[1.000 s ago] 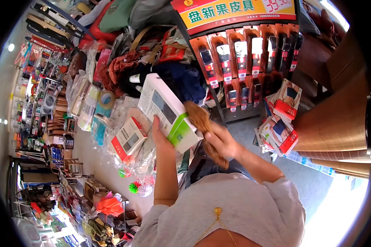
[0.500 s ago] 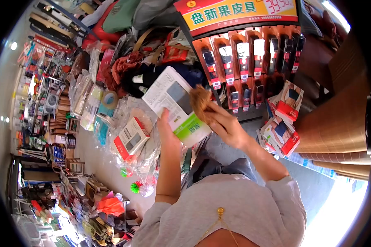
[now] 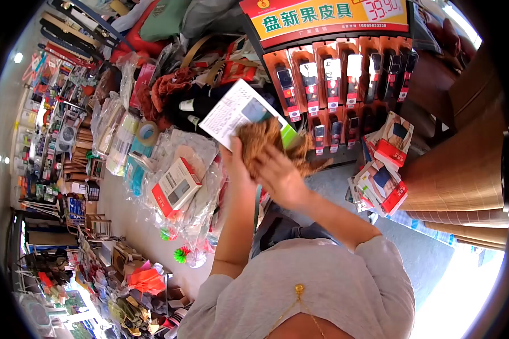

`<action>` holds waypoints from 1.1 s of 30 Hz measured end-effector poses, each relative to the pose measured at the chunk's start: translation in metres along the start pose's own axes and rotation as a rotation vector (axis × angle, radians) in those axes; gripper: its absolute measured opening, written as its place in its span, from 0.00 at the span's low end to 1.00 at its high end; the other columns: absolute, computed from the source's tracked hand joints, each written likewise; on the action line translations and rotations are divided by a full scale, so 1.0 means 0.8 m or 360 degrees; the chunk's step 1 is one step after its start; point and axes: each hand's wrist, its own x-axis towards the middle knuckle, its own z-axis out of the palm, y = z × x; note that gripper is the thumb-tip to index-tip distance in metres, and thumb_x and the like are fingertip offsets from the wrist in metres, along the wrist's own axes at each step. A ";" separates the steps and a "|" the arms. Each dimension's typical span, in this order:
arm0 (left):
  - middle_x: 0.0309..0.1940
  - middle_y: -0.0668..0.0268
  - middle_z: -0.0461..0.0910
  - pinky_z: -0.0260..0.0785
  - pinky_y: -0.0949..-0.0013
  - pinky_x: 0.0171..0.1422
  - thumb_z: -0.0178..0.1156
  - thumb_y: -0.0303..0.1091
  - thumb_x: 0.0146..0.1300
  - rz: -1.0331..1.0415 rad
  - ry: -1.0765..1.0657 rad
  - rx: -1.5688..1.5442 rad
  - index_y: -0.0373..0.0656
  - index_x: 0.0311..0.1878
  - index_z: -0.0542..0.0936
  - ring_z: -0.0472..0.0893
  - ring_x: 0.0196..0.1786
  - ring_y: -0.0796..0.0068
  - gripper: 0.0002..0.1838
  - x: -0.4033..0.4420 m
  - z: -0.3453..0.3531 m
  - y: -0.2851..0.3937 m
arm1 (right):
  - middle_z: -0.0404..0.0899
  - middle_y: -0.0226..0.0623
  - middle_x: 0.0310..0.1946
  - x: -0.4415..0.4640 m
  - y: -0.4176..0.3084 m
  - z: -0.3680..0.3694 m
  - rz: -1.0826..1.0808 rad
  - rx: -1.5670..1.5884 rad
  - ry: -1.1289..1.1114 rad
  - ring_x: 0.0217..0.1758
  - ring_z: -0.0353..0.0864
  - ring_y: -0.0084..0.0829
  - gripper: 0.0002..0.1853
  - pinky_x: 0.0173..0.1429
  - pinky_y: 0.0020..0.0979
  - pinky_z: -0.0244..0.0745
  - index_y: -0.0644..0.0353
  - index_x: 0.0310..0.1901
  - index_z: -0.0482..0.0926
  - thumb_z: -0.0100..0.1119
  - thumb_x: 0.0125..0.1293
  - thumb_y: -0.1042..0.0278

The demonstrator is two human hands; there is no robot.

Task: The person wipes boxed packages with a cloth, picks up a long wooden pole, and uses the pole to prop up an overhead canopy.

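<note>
My left hand (image 3: 238, 165) grips the lower left edge of a white and green box (image 3: 229, 113), which is tilted in front of me. Printed text and a dark picture show on its upper face. A crumpled brown cloth (image 3: 261, 138) lies over the lower part of that face. My right hand (image 3: 281, 179) presses the cloth against the box, its fingers on the bunched fabric. Loose folds of the cloth trail off to the right. The cloth hides most of the green part of the box.
A red and white box (image 3: 177, 186) rests on clear plastic bags at the left. A belt display rack (image 3: 333, 73) stands ahead, with several packaged boxes (image 3: 387, 183) stacked at its right. A roll of tape (image 3: 147, 133) and wrapped goods lie farther left.
My right hand has moved left and down with the cloth, which now spreads across more of the box. My left hand has shifted slightly right.
</note>
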 end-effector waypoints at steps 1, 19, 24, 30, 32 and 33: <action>0.55 0.57 0.68 0.69 0.63 0.55 0.52 0.43 0.65 -0.0019 -0.0095 -0.0016 0.39 0.60 0.62 0.72 0.54 0.64 0.26 0.006 -0.012 0.005 | 0.73 0.42 0.47 -0.011 -0.015 0.008 0.0137 0.0132 0.0057 0.59 0.66 0.48 0.16 0.60 0.45 0.65 0.63 0.43 0.77 0.60 0.50 0.72; 0.54 0.46 0.69 0.67 0.53 0.59 0.38 0.44 0.69 -0.1223 0.0183 -0.1065 0.33 0.59 0.62 0.72 0.56 0.53 0.25 -0.015 -0.055 -0.030 | 0.71 0.31 0.49 -0.034 0.076 -0.016 0.1321 0.2087 0.0580 0.52 0.67 0.21 0.21 0.59 0.26 0.62 0.64 0.59 0.64 0.44 0.70 0.60; 0.45 0.51 0.75 0.72 0.61 0.55 0.41 0.36 0.68 -0.1626 -0.0036 -0.1523 0.32 0.51 0.70 0.76 0.50 0.60 0.18 -0.053 -0.033 -0.041 | 0.69 0.34 0.51 -0.011 0.079 -0.037 0.0804 0.1580 0.0361 0.53 0.66 0.23 0.32 0.58 0.26 0.62 0.63 0.63 0.57 0.58 0.62 0.61; 0.43 0.54 0.76 0.74 0.61 0.49 0.47 0.44 0.65 -0.1968 -0.0021 -0.1482 0.35 0.50 0.72 0.78 0.45 0.62 0.21 -0.078 -0.029 -0.040 | 0.74 0.28 0.35 0.015 0.085 -0.063 0.0829 0.1781 -0.0033 0.41 0.71 0.18 0.20 0.47 0.23 0.67 0.63 0.44 0.71 0.67 0.52 0.68; 0.36 0.57 0.79 0.77 0.61 0.41 0.49 0.53 0.63 -0.1959 0.0127 -0.1114 0.37 0.47 0.74 0.81 0.39 0.63 0.25 -0.086 -0.015 -0.021 | 0.74 0.28 0.35 0.020 0.072 -0.065 0.0911 0.1773 0.0049 0.42 0.71 0.18 0.20 0.47 0.23 0.68 0.63 0.44 0.71 0.67 0.52 0.68; 0.35 0.57 0.79 0.76 0.62 0.40 0.49 0.53 0.63 -0.1958 -0.0446 -0.0997 0.37 0.47 0.74 0.81 0.37 0.64 0.26 -0.091 -0.040 -0.034 | 0.74 0.29 0.36 0.022 0.070 -0.069 0.0990 0.1761 0.0131 0.42 0.71 0.18 0.20 0.47 0.23 0.68 0.63 0.45 0.71 0.67 0.52 0.69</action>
